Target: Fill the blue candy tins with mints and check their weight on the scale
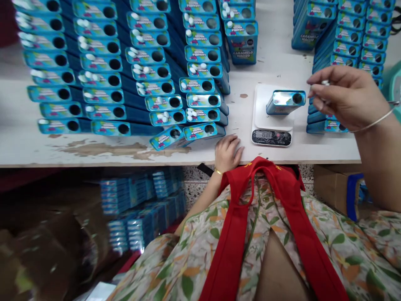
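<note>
A blue tin [285, 104] with a round hole in its top stands on a white digital kitchen scale [258, 115], whose display is lit but too blurred to read surely. Just right of the tin, my right hand [347, 98] is raised with its fingers pinched around a few small white candies [326, 82]. My left hand [228, 152] rests on the table's front edge, left of the scale. It holds nothing, its thumb apart from the loosely bent fingers. Beside it lies the nearest blue tin [200, 131] of the left rows.
Rows of blue tins [108, 96] cover the left table, many with white candies on their tops. More tins [344, 50] stand at the right, by a teal container [395, 83]. Below the table are stacked blue boxes [140, 209] and a cardboard box [330, 186].
</note>
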`<state>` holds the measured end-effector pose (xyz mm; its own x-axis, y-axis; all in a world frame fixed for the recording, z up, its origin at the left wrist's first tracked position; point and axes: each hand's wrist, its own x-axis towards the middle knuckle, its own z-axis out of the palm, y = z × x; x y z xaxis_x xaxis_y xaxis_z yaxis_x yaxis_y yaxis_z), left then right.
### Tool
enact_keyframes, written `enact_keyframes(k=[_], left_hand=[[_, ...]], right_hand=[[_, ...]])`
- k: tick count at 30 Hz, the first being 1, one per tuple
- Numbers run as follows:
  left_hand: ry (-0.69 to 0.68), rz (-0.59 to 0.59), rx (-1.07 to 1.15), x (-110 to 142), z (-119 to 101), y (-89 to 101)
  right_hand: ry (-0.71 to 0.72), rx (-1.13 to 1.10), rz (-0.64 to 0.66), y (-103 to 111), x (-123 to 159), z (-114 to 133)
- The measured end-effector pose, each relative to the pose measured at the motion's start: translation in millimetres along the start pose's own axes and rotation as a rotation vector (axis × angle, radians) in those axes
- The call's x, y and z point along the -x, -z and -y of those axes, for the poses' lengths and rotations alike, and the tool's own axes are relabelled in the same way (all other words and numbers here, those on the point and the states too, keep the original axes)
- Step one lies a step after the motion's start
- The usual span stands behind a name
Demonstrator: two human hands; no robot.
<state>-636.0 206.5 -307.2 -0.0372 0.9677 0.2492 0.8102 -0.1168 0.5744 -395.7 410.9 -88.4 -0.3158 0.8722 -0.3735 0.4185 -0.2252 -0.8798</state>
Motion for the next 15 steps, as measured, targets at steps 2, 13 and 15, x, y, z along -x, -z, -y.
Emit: enact_keyframes(k=[2,13,15], left_hand=[[-0.009,-0.017,0.005,0,0,0.1],[0.018,0.008,-0.005,0,0,0.9],[0.014,0.005,0.005,0,1,0.7]], right_hand=[[-0.13,-0.223,0.01,8,8,-4],[-0.077,0.0,0.078,11,13,-27],[-0.008,0.137,0.097,5,4,-20]])
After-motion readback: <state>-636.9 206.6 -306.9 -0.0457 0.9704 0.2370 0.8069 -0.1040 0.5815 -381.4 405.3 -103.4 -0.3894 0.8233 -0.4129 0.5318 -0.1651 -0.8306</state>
